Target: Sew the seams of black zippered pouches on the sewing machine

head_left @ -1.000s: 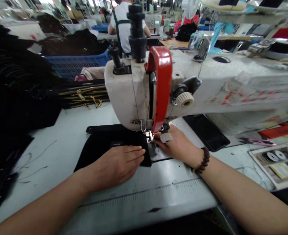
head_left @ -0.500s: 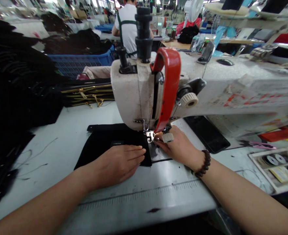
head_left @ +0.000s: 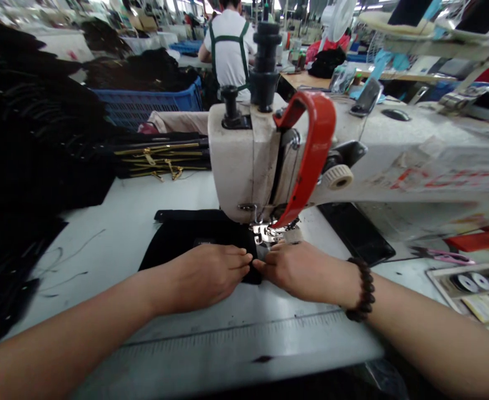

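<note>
A black fabric piece [head_left: 177,233] with a small label lies flat on the machine bed, its right edge beside the presser foot [head_left: 263,234] of a white sewing machine [head_left: 236,161]. Across the fabric's near part rests my left hand [head_left: 206,275], fingers stretched out together and pressing down. My right hand [head_left: 302,272], with a beaded bracelet [head_left: 364,289] on the wrist, has its fingers curled in. Its thumb and fingertip meet the fabric's right edge, just in front of the foot and close to the left fingertips.
Black fabric piles [head_left: 40,128] rise at the left. Pieces with gold zippers [head_left: 161,158] are stacked behind the bed. A phone [head_left: 356,230], pink-handled scissors [head_left: 448,255] and a bobbin tray [head_left: 473,289] lie at the right. Beyond a blue crate [head_left: 152,103], a person [head_left: 230,50] sits facing away.
My right hand has come from beside the presser foot toward me, onto the fabric's right edge. My left hand stays flat on the fabric. The view has shifted slightly.
</note>
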Demonstrator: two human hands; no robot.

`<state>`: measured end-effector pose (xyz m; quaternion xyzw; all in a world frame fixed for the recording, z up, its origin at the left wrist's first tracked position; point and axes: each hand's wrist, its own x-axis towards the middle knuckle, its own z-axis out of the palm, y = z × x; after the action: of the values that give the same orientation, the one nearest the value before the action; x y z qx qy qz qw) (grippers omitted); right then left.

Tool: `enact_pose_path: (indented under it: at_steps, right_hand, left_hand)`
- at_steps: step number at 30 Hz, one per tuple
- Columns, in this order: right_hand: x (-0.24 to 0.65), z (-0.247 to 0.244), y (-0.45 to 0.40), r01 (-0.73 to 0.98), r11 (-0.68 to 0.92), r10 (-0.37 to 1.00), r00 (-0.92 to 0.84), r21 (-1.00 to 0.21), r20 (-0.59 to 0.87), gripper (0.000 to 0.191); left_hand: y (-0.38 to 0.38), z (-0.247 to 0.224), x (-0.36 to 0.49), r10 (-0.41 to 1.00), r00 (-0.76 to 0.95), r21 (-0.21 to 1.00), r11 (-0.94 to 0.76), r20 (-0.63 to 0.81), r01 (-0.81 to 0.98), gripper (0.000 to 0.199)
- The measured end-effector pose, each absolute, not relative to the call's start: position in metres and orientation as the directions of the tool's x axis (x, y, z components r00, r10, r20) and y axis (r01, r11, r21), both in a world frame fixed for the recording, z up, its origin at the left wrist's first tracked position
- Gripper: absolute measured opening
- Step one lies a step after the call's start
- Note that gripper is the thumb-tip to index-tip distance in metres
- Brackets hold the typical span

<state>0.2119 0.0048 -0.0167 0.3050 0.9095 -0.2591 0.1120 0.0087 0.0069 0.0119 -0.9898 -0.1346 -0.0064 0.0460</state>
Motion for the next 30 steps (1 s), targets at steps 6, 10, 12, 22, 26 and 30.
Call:
enact_pose_path:
  at_steps: [6, 10, 12, 22, 26, 30]
  right_hand:
    - [0.216, -0.032, -0.001, 0.563, 0.754, 0.521, -0.827, -0.34, -0.212, 0.042]
    - [0.215, -0.032, 0.0, 0.589, 0.726, 0.541, -0.808, -0.354, -0.235, 0.048]
    - [0.215, -0.033, -0.001, 0.557, 0.751, 0.531, -0.829, -0.355, -0.177, 0.045]
    - [0.211, -0.035, -0.002, 0.672, 0.589, 0.595, -0.737, -0.449, -0.321, 0.053]
    - [0.21, -0.037, 0.0, 0.692, 0.57, 0.615, -0.717, -0.443, -0.328, 0.054]
    - [0.211, -0.041, 0.002, 0.686, 0.563, 0.632, -0.717, -0.461, -0.294, 0.055]
  left_hand:
    - [0.012, 0.01, 0.01, 0.249, 0.968, -0.081, -0.965, 0.03, 0.251, 0.027]
    - [0.013, 0.01, 0.009, 0.246, 0.969, -0.114, -0.962, 0.025, 0.247, 0.026]
    - [0.011, 0.01, 0.008, 0.26, 0.965, -0.1, -0.96, 0.011, 0.26, 0.027]
    - [0.01, 0.004, 0.003, 0.256, 0.966, -0.158, -0.953, 0.033, 0.258, 0.032]
    - [0.014, 0.002, 0.002, 0.25, 0.968, -0.186, -0.95, 0.019, 0.249, 0.036]
    - [0.016, 0.0, 0.0, 0.249, 0.969, -0.228, -0.943, -0.006, 0.241, 0.035]
